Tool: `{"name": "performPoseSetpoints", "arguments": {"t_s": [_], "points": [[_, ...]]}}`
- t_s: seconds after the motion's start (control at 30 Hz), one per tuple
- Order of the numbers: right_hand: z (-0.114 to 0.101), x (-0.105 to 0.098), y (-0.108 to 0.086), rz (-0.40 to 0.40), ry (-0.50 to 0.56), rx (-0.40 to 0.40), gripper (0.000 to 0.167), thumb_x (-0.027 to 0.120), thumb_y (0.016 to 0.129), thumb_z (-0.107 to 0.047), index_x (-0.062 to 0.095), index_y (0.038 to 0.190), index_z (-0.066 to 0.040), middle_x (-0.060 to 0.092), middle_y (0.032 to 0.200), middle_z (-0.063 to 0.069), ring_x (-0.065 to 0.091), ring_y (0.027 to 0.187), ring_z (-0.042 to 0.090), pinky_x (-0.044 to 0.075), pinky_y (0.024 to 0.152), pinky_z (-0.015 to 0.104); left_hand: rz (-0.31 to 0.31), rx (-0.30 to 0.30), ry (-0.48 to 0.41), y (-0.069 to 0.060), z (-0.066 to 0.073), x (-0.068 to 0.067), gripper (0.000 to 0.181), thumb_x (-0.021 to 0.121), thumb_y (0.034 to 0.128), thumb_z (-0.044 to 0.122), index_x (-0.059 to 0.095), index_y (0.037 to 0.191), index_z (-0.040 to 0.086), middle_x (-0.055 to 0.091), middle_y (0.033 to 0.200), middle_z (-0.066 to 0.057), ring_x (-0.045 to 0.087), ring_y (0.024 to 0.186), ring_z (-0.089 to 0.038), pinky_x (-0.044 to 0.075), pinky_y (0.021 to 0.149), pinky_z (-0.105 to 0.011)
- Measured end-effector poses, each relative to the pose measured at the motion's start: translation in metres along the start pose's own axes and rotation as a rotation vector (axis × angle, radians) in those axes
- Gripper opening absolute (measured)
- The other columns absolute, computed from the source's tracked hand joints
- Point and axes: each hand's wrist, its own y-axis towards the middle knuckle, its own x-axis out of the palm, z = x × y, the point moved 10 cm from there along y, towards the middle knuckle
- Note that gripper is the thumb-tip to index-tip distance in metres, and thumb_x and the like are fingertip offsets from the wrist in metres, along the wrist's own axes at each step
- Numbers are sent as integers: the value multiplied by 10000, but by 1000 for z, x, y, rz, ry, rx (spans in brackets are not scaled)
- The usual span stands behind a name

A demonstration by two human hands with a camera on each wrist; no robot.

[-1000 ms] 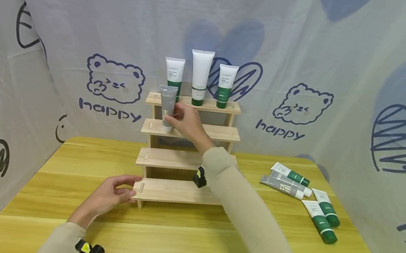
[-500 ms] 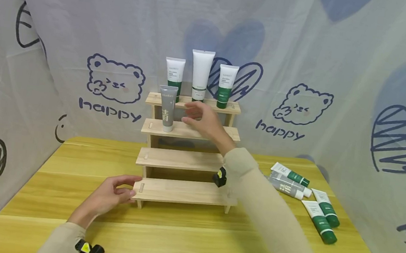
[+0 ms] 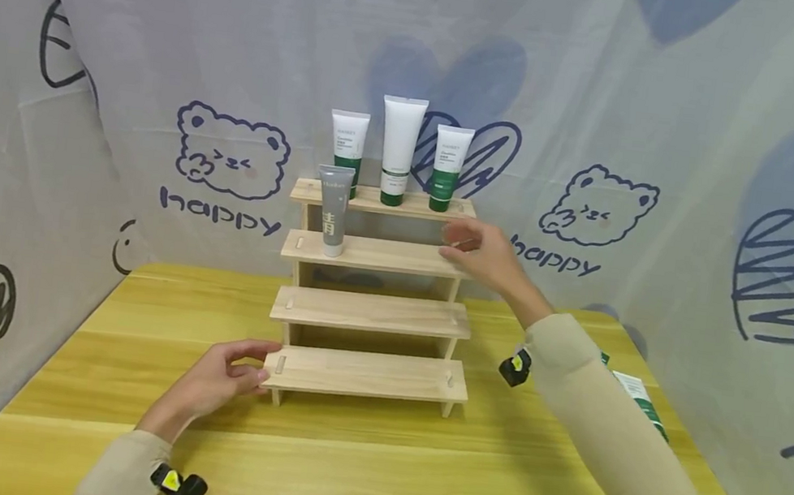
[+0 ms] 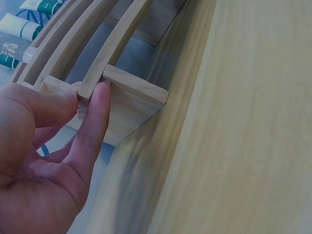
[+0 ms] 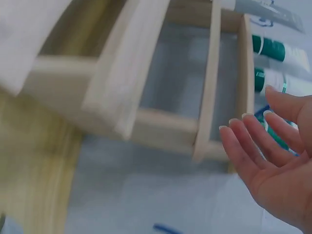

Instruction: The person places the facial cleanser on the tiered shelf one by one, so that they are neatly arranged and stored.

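Note:
A wooden tiered rack (image 3: pixel 368 376) stands on the table. My left hand (image 3: pixel 208 384) pinches the left end of its lowest shelf between thumb and finger, as the left wrist view shows. My right hand (image 3: pixel 484 256), empty with fingers loosely bent, is in the air by the right end of the second shelf from the top. On that shelf's left end a grey tube (image 3: pixel 334 212) stands upright on its cap. Along the top shelf stand a white-and-green tube (image 3: pixel 349 134), a taller white tube (image 3: pixel 399 146) and another white-and-green tube (image 3: pixel 448 163).
On the table's right side, a white-and-green tube (image 3: pixel 638 393) lies partly behind my right sleeve (image 3: pixel 611 435), which covers most of the other tubes there. A printed cloth (image 3: pixel 245 34) hangs behind the rack and along both sides.
My right hand has let go of the grey tube and moved right, away from it. The tube stays standing on the shelf. My left hand keeps its hold on the rack.

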Motion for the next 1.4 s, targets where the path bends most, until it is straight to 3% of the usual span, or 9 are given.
{"name": "performPoseSetpoints", "arguments": {"t_s": [0.4,0.77,1.13,1.4], "points": [[76,-44,-36,15,-127,137,391,667,1015,-215,623,1356,-30,673,1328,215,658,1167,380,586,992,508,-25,38,-32,0,1,2,530,620,1011,22,456,1510,-48,446,1467,-337,712,1052,-158,634,909,-299],[150,-78,-60,-39,-242,239,393,679,1002,-195,621,1295,60,653,1294,303,643,1166,457,562,1014,550,-26,43,-35,0,1,0,532,611,1005,-6,454,1511,-46,430,1475,-344,718,1019,-139,634,905,-297],[234,-89,-90,-161,-306,393,437,665,1000,-199,586,1326,82,606,1318,342,577,1198,482,484,1050,634,-34,57,-53,-1,4,3,534,617,1008,6,451,1512,-53,429,1482,-348,719,995,-114,636,908,-309],[260,-88,-100,-193,-368,350,410,671,999,-196,626,1287,92,652,1279,327,612,1161,490,507,997,633,-33,63,-61,-2,3,1,533,614,1011,13,447,1513,-54,423,1483,-352,717,1007,-120,635,907,-301]]}}
